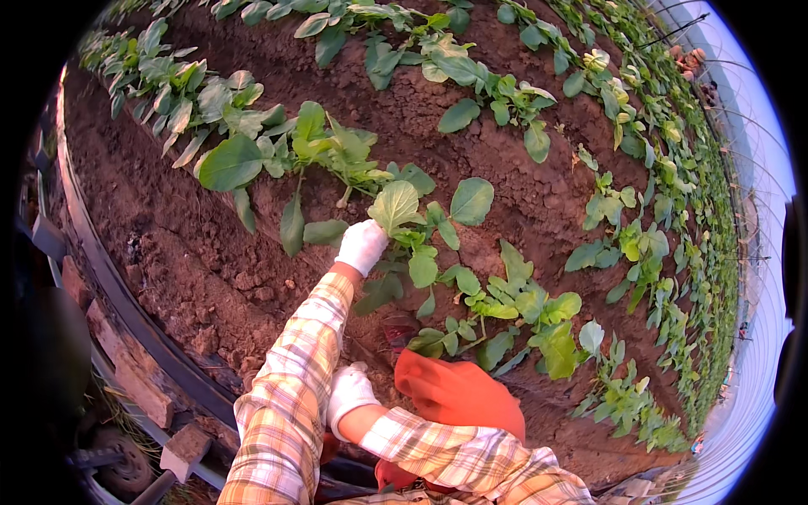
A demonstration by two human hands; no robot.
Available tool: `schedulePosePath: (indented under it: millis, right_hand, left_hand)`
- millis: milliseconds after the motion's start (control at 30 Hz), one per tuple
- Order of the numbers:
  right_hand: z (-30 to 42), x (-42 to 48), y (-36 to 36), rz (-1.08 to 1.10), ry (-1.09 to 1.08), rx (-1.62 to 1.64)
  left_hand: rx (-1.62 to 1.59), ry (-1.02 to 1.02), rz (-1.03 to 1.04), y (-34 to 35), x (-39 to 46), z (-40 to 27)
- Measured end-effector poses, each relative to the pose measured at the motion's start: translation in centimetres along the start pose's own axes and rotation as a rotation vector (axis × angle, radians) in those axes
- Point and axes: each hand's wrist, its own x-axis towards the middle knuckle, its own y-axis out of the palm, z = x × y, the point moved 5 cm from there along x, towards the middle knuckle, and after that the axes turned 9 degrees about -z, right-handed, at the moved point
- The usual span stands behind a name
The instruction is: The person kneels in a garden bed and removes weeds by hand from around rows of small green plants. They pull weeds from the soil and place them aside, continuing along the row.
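My left hand (363,245), in a white glove, reaches forward into a row of broad-leaved green plants. Its fingers are curled at the base of a pale-veined leaf (396,207) and appear to grip the leafy plant there; the fingertips are hidden. Close to my body, my right hand (351,392) is low over the soil, also in a white glove. The left forearm partly covers it, so its fingers and anything in them cannot be made out. Beside the right hand is my leg in orange-red trousers (464,388), with a dark red shoe (400,331) among the leaves.
Reddish-brown soil (189,252) lies between the plant rows. More leafy plants (549,322) grow to the right. Along the left runs a dark strip (120,265), with bricks (183,451) and a wheel (117,461) beyond it. A ribbed plastic-film greenhouse wall (754,379) curves along the right.
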Motion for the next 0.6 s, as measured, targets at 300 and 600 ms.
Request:
schedulePosePath:
  millis: [300, 600]
  right_hand:
    - [0.3, 0.0, -0.8, 0.064, -0.162, -0.168]
    - [0.2, 0.2, 0.4, 0.052, -0.187, -0.232]
  left_hand:
    - [-0.130, -0.081, -0.074, -1.4, -0.6, -1.3]
    - [-0.153, -0.231, 0.167, -0.2, -2.1, -1.2]
